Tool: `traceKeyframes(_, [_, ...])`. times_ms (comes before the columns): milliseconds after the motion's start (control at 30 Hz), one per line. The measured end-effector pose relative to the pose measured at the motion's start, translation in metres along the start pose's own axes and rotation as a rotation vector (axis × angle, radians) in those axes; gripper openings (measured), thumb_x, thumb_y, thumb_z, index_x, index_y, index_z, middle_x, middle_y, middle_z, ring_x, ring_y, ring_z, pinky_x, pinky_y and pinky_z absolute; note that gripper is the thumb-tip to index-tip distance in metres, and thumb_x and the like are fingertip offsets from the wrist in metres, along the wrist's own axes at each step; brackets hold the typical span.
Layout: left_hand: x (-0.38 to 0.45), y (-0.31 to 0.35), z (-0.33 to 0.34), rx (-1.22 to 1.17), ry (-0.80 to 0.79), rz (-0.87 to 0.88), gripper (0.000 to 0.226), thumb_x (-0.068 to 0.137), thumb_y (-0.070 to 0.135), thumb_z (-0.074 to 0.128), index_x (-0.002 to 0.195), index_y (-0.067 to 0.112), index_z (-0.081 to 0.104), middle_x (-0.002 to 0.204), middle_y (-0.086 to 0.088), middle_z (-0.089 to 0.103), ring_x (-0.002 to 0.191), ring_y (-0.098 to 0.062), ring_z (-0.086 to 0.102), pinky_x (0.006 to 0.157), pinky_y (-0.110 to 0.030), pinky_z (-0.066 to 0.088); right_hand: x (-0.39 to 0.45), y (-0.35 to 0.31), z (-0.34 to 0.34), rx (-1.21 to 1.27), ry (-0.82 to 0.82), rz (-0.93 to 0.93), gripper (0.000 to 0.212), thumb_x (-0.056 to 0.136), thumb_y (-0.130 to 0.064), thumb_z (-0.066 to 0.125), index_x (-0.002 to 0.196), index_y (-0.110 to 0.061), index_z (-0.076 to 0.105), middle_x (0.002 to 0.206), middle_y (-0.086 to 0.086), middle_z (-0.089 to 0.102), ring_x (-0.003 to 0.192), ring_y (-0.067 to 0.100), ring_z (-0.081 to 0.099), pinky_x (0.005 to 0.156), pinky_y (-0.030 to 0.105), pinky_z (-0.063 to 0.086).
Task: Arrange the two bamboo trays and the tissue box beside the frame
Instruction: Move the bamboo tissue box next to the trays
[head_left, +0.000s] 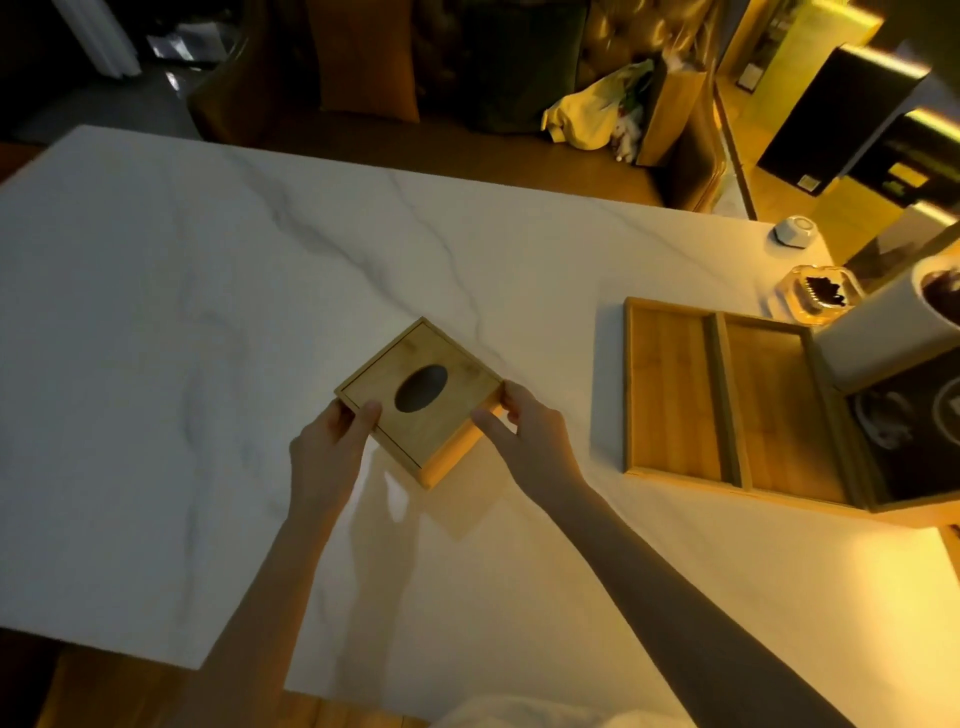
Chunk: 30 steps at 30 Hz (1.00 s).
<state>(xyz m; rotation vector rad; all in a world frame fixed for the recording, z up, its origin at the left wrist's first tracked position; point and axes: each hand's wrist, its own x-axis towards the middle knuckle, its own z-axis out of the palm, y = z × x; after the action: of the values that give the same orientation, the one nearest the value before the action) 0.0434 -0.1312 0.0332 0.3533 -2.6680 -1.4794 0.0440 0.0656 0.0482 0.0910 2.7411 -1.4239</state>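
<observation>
A square bamboo tissue box (415, 415) with a dark oval slot in its lid sits turned at an angle near the middle of the marble table (156, 312). My left hand (332, 447) grips its near-left corner and my right hand (524, 431) grips its right side. Two shallow bamboo trays lie side by side at the right: a narrow left tray (670, 389) and a right tray (774, 405). Touching the right tray's far side is a dark picture frame (914, 447) with a bamboo border, partly cut off by the view's edge.
A tall white cylinder (883, 332) stands over the frame's top corner. Behind it are a glass dish with dark contents (821, 296) and a small white hexagonal container (795, 228). A sofa with a yellow bag (597, 114) lies beyond the table's far edge.
</observation>
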Motion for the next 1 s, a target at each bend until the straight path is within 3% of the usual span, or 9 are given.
traceKeyframes(167, [-0.011, 0.048, 0.029, -0.022, -0.048, 0.111, 0.029, 0.086, 0.038, 0.05, 0.097, 0.015, 0.063, 0.078, 0.003, 0.065, 0.07, -0.002, 0.057, 0.063, -0.014, 0.037, -0.017, 0.017, -0.048, 0.091, 0.133, 0.028, 0.035, 0.085, -0.035, 0.057, 0.113, -0.014, 0.053, 0.104, 0.005, 0.064, 0.095, 0.019, 0.057, 0.085, 0.037, 0.048])
traceKeyframes(300, [-0.027, 0.079, 0.065, -0.024, -0.117, 0.211, 0.03, 0.087, 0.037, 0.049, 0.101, 0.014, 0.062, 0.088, 0.003, 0.067, 0.077, -0.008, 0.06, 0.067, -0.014, 0.04, -0.038, 0.036, -0.091, 0.146, 0.238, 0.077, 0.032, 0.085, -0.03, 0.059, 0.113, -0.017, 0.055, 0.098, -0.001, 0.062, 0.096, 0.019, 0.058, 0.081, 0.032, 0.047])
traceKeyframes(400, [-0.043, 0.098, 0.098, -0.036, -0.194, 0.259, 0.033, 0.087, 0.037, 0.048, 0.106, 0.014, 0.061, 0.095, -0.001, 0.069, 0.084, -0.016, 0.063, 0.073, -0.025, 0.049, -0.058, 0.054, -0.12, 0.177, 0.333, 0.159, 0.035, 0.084, -0.027, 0.061, 0.116, -0.014, 0.055, 0.101, 0.003, 0.063, 0.096, 0.02, 0.057, 0.081, 0.033, 0.048])
traceKeyframes(467, [-0.055, 0.107, 0.122, -0.044, -0.24, 0.28, 0.031, 0.087, 0.036, 0.049, 0.106, 0.013, 0.061, 0.092, -0.003, 0.069, 0.079, -0.015, 0.062, 0.07, -0.023, 0.05, -0.073, 0.07, -0.137, 0.182, 0.389, 0.206, 0.036, 0.083, -0.026, 0.062, 0.116, -0.012, 0.055, 0.1, 0.006, 0.064, 0.094, 0.023, 0.058, 0.08, 0.037, 0.049])
traceKeyframes(533, [-0.067, 0.115, 0.147, 0.002, -0.286, 0.32, 0.03, 0.088, 0.036, 0.048, 0.102, 0.012, 0.061, 0.081, 0.001, 0.065, 0.063, -0.007, 0.056, 0.055, -0.01, 0.04, -0.089, 0.087, -0.154, 0.182, 0.439, 0.262, 0.035, 0.083, -0.027, 0.062, 0.114, -0.012, 0.056, 0.097, 0.004, 0.063, 0.092, 0.024, 0.058, 0.077, 0.036, 0.048])
traceKeyframes(633, [-0.089, 0.127, 0.181, 0.006, -0.359, 0.351, 0.029, 0.087, 0.032, 0.05, 0.086, 0.004, 0.061, 0.063, 0.001, 0.059, 0.047, -0.006, 0.047, 0.042, -0.008, 0.033, -0.113, 0.116, -0.177, 0.179, 0.506, 0.365, 0.041, 0.082, -0.028, 0.063, 0.118, -0.012, 0.055, 0.108, 0.007, 0.064, 0.099, 0.025, 0.059, 0.078, 0.033, 0.047])
traceKeyframes(800, [-0.132, 0.143, 0.237, -0.037, -0.503, 0.321, 0.027, 0.084, 0.033, 0.054, 0.075, 0.007, 0.056, 0.063, 0.001, 0.057, 0.052, -0.009, 0.051, 0.05, -0.016, 0.038, -0.156, 0.156, -0.209, 0.203, 0.626, 0.483, 0.039, 0.079, -0.023, 0.066, 0.115, -0.012, 0.057, 0.114, 0.009, 0.064, 0.1, 0.021, 0.058, 0.08, 0.031, 0.046])
traceKeyframes(900, [-0.157, 0.153, 0.266, -0.055, -0.558, 0.335, 0.026, 0.083, 0.031, 0.057, 0.081, 0.005, 0.06, 0.07, -0.001, 0.059, 0.057, -0.009, 0.052, 0.06, -0.02, 0.043, -0.18, 0.175, -0.229, 0.259, 0.686, 0.553, 0.039, 0.079, -0.025, 0.065, 0.115, -0.013, 0.057, 0.117, 0.009, 0.062, 0.104, 0.021, 0.056, 0.089, 0.041, 0.048])
traceKeyframes(1000, [-0.177, 0.159, 0.289, -0.018, -0.61, 0.337, 0.03, 0.083, 0.031, 0.057, 0.087, 0.001, 0.062, 0.077, -0.006, 0.067, 0.061, -0.014, 0.059, 0.058, -0.023, 0.049, -0.2, 0.191, -0.245, 0.292, 0.704, 0.587, 0.04, 0.08, -0.024, 0.064, 0.118, -0.013, 0.056, 0.119, 0.009, 0.061, 0.11, 0.025, 0.055, 0.093, 0.046, 0.047])
